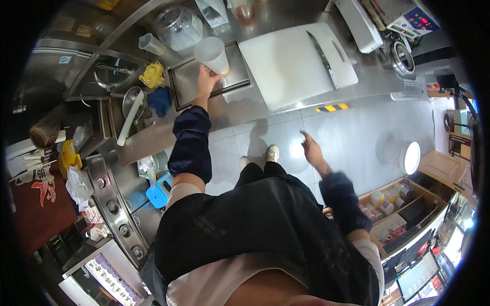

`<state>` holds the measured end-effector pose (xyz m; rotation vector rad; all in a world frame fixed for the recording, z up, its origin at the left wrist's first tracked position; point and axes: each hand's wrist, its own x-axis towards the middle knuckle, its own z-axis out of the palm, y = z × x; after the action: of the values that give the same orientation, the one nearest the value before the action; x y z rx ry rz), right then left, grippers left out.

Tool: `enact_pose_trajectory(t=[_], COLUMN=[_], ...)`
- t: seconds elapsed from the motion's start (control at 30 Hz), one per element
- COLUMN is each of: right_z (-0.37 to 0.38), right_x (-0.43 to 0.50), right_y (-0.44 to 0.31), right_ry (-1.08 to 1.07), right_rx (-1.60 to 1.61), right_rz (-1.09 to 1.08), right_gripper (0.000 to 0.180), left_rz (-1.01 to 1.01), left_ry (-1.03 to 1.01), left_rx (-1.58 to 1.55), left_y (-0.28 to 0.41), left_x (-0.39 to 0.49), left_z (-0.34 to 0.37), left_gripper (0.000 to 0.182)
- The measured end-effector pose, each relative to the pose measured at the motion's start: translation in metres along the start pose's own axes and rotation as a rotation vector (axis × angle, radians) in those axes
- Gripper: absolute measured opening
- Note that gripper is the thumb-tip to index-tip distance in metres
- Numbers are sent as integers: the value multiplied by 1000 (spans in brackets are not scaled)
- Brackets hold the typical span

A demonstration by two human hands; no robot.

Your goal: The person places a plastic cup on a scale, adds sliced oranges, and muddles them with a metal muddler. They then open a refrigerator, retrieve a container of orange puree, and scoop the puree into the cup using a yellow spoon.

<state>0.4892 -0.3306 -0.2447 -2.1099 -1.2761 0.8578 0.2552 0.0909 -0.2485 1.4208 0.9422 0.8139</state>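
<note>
My left hand [206,81] is at the worktop with thumb and fingers closed around the lower side of a translucent plastic cup [210,55]. A little brownish colour shows at the cup's base. The cup is over a recessed steel drip tray [187,78]; whether it rests there I cannot tell. My right hand [314,153] hangs in the air over the floor, empty, its index finger extended. Right of the tray lies a white cutting board [283,65], and a knife with a black handle [324,61] rests on it.
A clear plastic jar [178,28] and a small measuring cup [150,44] stand behind the tray. Left are yellow [152,74] and blue cloths [159,101] beside a sink with a strainer [134,101]. An open drawer [405,214] with bottles juts out right, near a white bucket [398,157].
</note>
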Motion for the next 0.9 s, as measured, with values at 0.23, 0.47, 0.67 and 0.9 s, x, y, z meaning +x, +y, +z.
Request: enact_pose_trajectory(t=[0.23,0.47,0.67,0.9], right_z=[-5,20,34,58], right_x=[101,96,105,95], right_y=[5,18,14,2], right_ry=[-198,32,10,221], right_rx=[-561,-742,-765,-629], right_rz=[-395,-614,-456,-293], right_gripper=[54,66,60,63], left_rz=[180,-39,-610,-670], left_ry=[247,328,420,403], left_rx=[39,24,52,-9], left_y=[35,-17,-35,-50], left_x=[-98,-389,-619,-670], left_z=[2,17,49,55], left_gripper=[56,33,33,31])
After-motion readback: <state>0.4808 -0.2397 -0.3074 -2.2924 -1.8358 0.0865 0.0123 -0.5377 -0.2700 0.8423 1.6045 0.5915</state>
